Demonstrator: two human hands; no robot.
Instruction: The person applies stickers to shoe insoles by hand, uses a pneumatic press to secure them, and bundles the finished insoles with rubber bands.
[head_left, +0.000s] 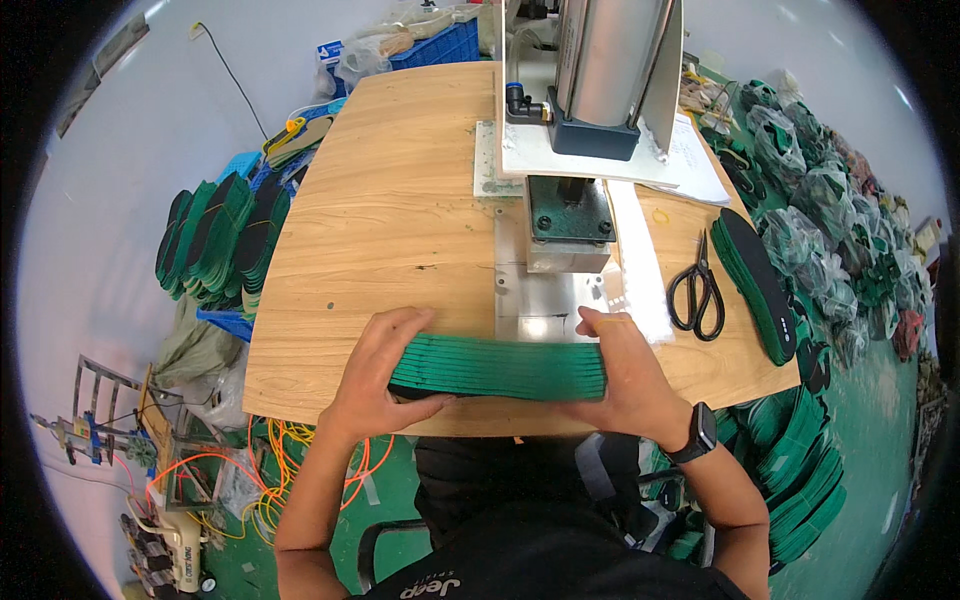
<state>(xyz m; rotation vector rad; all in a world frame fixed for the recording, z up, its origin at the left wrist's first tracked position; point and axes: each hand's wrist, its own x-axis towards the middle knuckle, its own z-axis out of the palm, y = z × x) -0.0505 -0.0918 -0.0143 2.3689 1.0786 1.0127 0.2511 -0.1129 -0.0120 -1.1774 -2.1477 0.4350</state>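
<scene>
The person holds a stack of green insoles on edge at the near side of the wooden table, squeezed between both hands. The left hand has its grip closed on the stack's left end, fingers curled over the top. The right hand, a dark watch on its wrist, has its grip closed on the right end. Just beyond the stack stands a metal press on a steel plate. Black scissors lie to the right, beside another insole pile at the table's right edge.
</scene>
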